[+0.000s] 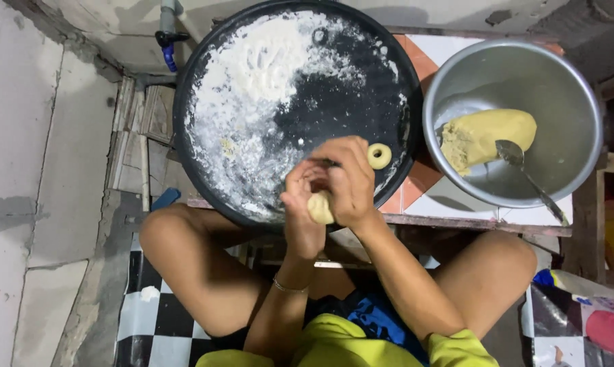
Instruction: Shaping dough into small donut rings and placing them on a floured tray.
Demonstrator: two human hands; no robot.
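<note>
Head view: both hands meet over near rim of tray.
L hand (301,204): fingers curled shut round dough piece (320,207), cupping it from below-left.
R hand (347,180): fingers closed over same piece from above; both grip it.
Dough ring (379,155): just beyond R fingers, lying flat on tray, apart from hand.
Tray (205,81): round, black, floured; under and beyond fingers.
Bowl (565,88): metal, well right of fingers; holds dough lump (487,136) w/ spoon (524,170).
</note>
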